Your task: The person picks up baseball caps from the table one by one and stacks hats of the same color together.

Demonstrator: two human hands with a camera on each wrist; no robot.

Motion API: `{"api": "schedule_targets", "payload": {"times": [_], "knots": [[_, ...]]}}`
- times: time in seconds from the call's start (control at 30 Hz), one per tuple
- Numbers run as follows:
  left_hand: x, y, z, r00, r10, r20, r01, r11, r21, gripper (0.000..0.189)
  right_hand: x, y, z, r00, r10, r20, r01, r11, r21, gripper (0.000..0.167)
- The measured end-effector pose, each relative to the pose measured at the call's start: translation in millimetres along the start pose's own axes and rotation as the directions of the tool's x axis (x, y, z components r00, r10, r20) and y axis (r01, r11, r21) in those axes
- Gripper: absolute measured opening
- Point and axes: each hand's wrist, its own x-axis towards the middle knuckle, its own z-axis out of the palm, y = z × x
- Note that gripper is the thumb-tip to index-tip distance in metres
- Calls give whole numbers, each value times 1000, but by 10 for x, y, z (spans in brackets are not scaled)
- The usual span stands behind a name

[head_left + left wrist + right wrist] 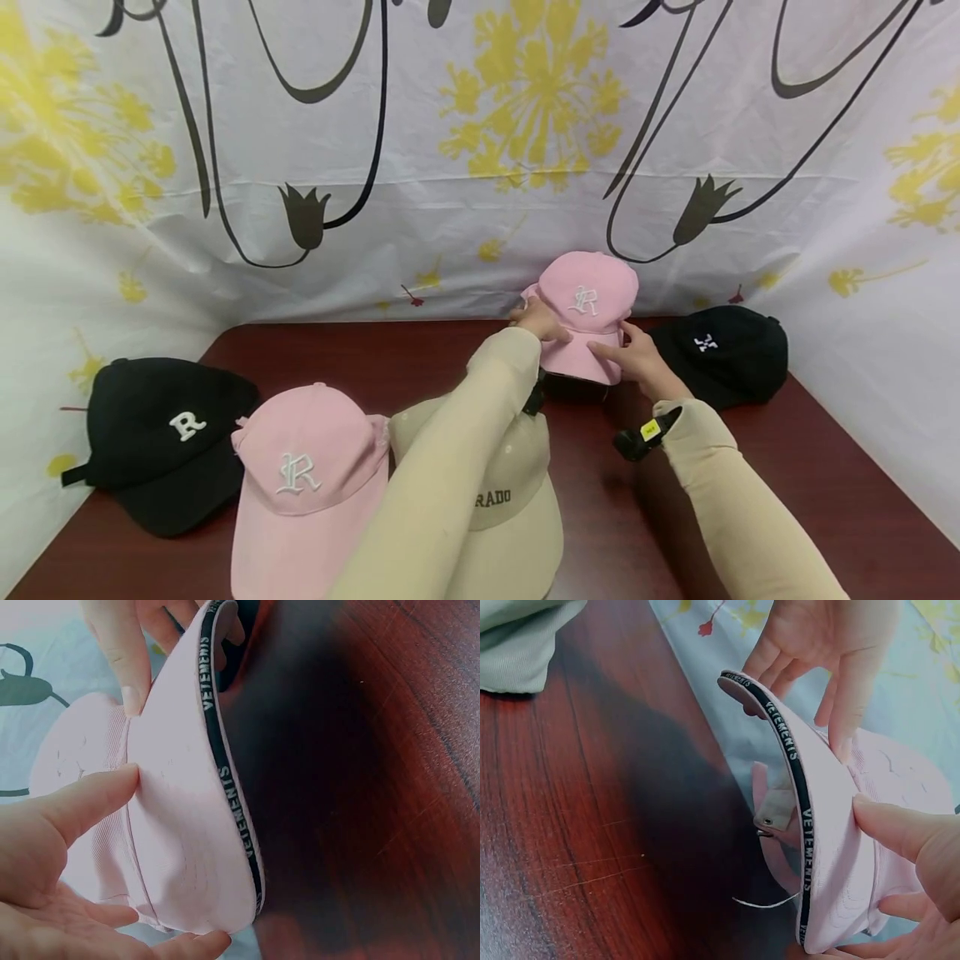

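Both hands grip a pink cap [588,287] with a white letter R, at the back of the table. My left hand [536,319] pinches its left side, thumb on the brim by the crown seam and fingers around the brim's edge. Opposite it, my right hand [641,358] holds the right side the same way. In the left wrist view the thumb tips are close together on the brim [180,802], whose edge carries a black lettered tape. The right wrist view shows the back strap [776,810] under the brim and a loose white thread.
A black cap [723,354] sits right of the hands. At the front left are a black cap [165,442] with an R, another pink cap [311,475] and a beige cap [517,508], partly hidden by my left sleeve. A patterned curtain [420,208] borders the dark red table [795,467].
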Motion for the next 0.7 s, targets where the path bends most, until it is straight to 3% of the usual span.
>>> {"api": "schedule_targets", "payload": {"times": [0.03,0.1,0.17,0.3,0.4,0.5,0.7], "knots": [[10,-4,-1,1000,12,-16,-12,1000,-18,124,-13,-11,-11,1000,1,3,-1,1000,2,85],[-142,23,-138,1000,12,0,-12,999,-30,125,-38,-34,-31,1000,1,6,-1,1000,11,86],[-396,48,-346,999,39,7,-39,999,-28,122,-59,-59,-47,1000,-13,3,13,1000,8,87],[-1071,118,-866,996,81,33,-81,997,-7,115,-104,-119,-71,998,-60,-14,60,998,-21,88],[-1426,158,-1142,992,110,57,-109,994,-18,105,-147,-173,-92,994,-103,-39,101,994,-48,88],[-1580,159,-1263,984,170,50,-166,984,-67,96,-192,-224,-125,990,-128,-50,126,991,-47,87],[-1715,136,-1427,953,301,-12,-300,945,-129,97,-301,-351,-201,990,-129,-55,127,991,-42,92]]}}
